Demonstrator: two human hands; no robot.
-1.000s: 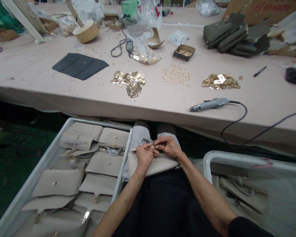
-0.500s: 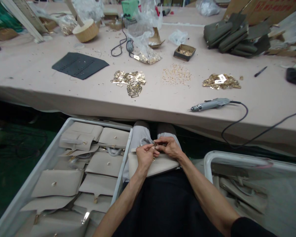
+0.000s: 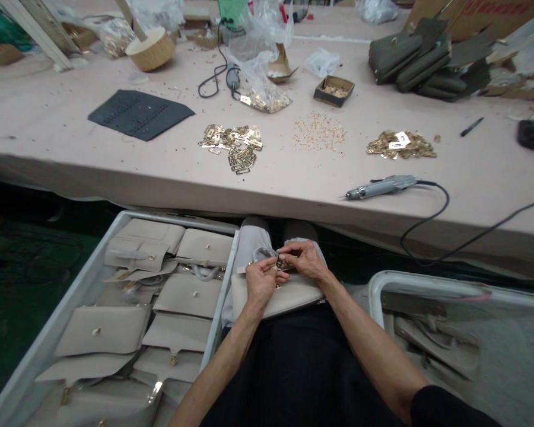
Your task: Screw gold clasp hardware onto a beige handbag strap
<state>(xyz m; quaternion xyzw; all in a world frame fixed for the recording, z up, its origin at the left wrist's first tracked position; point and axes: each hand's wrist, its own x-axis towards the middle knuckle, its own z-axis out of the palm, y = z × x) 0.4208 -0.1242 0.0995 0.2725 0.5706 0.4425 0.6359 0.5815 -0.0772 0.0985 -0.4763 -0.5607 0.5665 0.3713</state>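
A beige handbag (image 3: 289, 295) lies across my lap, its grey wrapped handle (image 3: 261, 254) toward the table. Over the bag, my left hand (image 3: 261, 279) and my right hand (image 3: 305, 260) meet fingertip to fingertip. Between them is a small gold metal plate (image 3: 279, 261), pinched by my right fingers. My left fingers are closed beside it at the bag's flap; whatever they grip is mostly hidden. A small gold stud (image 3: 277, 286) shows on the bag just below my fingers.
On the table (image 3: 160, 172) lie an electric screwdriver (image 3: 382, 187), gold plates (image 3: 234, 142), scattered screws (image 3: 320, 131) and another gold heap (image 3: 400, 145). A crate (image 3: 218, 323) of beige bags stands left, another crate (image 3: 376, 302) right. Dark bags (image 3: 427, 62) are piled at the back.
My right fingers have shifted slightly, and more of the gold plate shows between my hands. The bag has stayed in place on my lap.
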